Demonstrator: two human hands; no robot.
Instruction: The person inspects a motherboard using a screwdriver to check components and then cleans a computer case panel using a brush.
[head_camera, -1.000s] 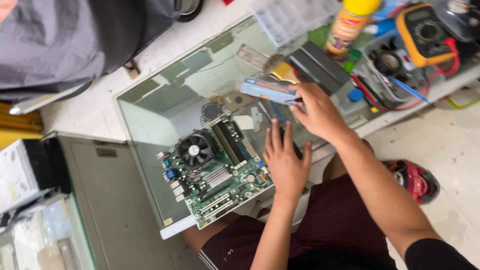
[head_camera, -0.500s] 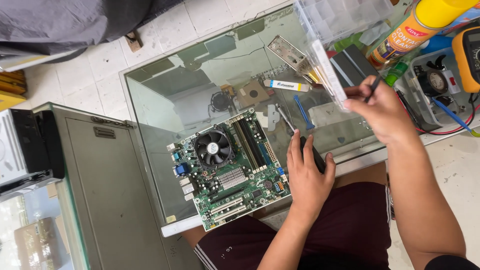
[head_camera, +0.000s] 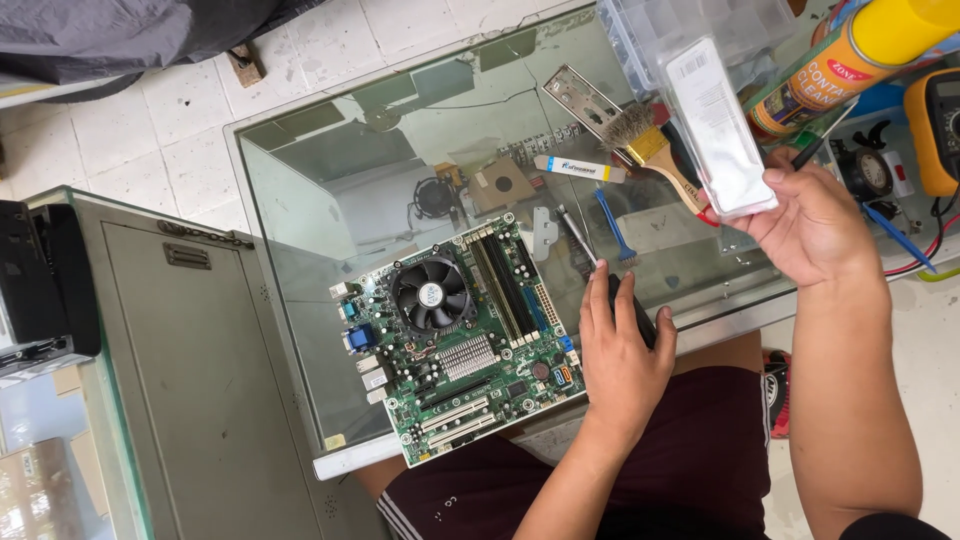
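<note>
Motherboard lies flat on the glass worktop, near its front edge, fan cooler up, memory slots running along the right side. It sits in much the same spot as half a second ago; the view has only drifted slightly.

Left hand rests palm down just beside the board's right edge, fingers spread and flat, covering a dark object on the glass. It grips nothing that I can see. Compared with a second ago it has slid a little nearer the board's corner and settled.

Right hand is the one that has changed. A second ago it was low over the tools; half a second ago it was lifting a thin clear thing; now it holds a flat clear packet upright, well above the worktop, fingers closed on its lower end, thumb at the front. Contents of the packet are too pale to make out.

Judgement: the packet has been picked out of the clutter and brought up for a look; the board itself is untouched by either hand.

Round about: paintbrush, a small blue brush, a white tube, a metal plate, a yellow-capped spray can, a yellow meter at the far right.
</note>
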